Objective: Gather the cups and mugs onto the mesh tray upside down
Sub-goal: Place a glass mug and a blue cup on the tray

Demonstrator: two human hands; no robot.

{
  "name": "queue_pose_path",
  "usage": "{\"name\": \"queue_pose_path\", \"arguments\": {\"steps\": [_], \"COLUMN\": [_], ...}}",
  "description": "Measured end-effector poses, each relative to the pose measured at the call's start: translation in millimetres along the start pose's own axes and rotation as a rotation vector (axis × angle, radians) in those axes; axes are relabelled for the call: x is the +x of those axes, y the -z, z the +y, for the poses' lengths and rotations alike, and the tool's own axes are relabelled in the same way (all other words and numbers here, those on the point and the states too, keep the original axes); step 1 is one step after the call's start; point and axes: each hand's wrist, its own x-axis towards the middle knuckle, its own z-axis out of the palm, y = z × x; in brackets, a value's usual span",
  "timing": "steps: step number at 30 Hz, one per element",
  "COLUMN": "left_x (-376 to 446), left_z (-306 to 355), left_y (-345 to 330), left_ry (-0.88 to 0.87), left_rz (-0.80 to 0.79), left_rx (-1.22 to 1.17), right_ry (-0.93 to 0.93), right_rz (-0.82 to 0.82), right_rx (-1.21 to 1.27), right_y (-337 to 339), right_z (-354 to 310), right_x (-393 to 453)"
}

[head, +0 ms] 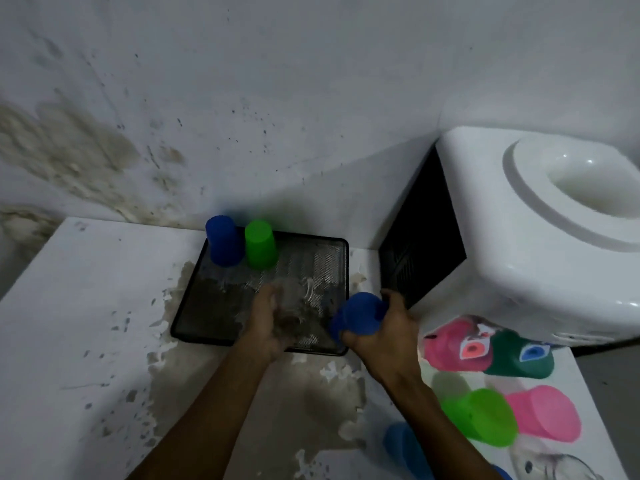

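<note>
A black mesh tray point(332, 251) lies on the white counter against the wall. Upside down at its far left corner stand a blue cup point(223, 242) and a green cup point(259, 244). My left hand point(268, 323) holds a clear glass point(298, 296) over the tray's near half; the glass is blurred. My right hand point(384, 332) grips a blue cup point(360, 315) at the tray's near right corner, tilted. To the right lie a pink mug point(450, 344), a dark green mug point(523, 355), a green cup point(485, 417), a pink cup point(543, 414) and a blue cup point(401, 445).
A white water dispenser point(540, 216) with a black back panel stands right of the tray, close to my right hand. The counter point(86, 306) has peeling, stained patches. Another clear glass item point(561, 467) lies at the bottom right edge.
</note>
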Motion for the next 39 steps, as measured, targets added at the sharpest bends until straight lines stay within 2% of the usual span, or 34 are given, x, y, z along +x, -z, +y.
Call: {"name": "queue_pose_path", "arguments": {"steps": [3,6,17,33,39], "left_x": [23,49,114,115,106], "left_z": [22,42,72,70,65], "left_y": [-17,-37,-72,-71,-74], "left_ry": [0.086,0.131,0.159,0.08,0.091], "left_rz": [-0.051,-0.033,0.059,0.168,0.155], "left_rx": [-0.096,-0.163,-0.366,-0.705,-0.619], "right_ry": [0.01,-0.005,-0.026,-0.071,-0.092], "right_rz": [0.01,0.002,-0.02,-0.034,-0.02], "right_rx": [-0.017,-0.037,0.024,0.054,0.059], "right_y": [-7,-13,-33,-41,-36], "right_z": [-8,-12,-9,-10,-10], "right_x": [16,32,61,66,65]}}
